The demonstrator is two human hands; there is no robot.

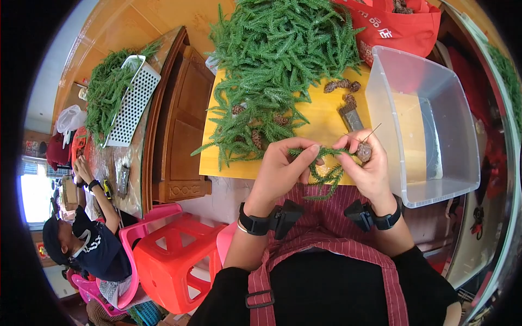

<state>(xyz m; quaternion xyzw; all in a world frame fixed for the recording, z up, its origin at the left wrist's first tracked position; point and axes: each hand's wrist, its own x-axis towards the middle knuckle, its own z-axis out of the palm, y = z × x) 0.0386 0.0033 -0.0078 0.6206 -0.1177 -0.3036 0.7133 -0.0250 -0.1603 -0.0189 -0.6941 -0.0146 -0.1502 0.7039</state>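
Note:
Above the near edge of the yellow table, my left hand (283, 169) pinches one end of a green artificial pine sprig (333, 175), thumb against fingers. My right hand (371, 169) grips the other end, so the sprig curves between the two. A brownish pine cone (364, 151) sits at the fingers of my right hand, and a thin wire sticks up beside it. Whether the cone is fixed to the sprig I cannot tell. Just beyond lie a dark bundle of thin strands (351, 117) and several small pine cones (342, 85).
A big heap of green sprigs (288, 49) covers the back of the yellow table (326, 117). To the right stand a clear plastic bin (399, 157) and a red bag (399, 32). On the left are a red stool (174, 261), a white basket (132, 103) and a seated co-worker (98, 239).

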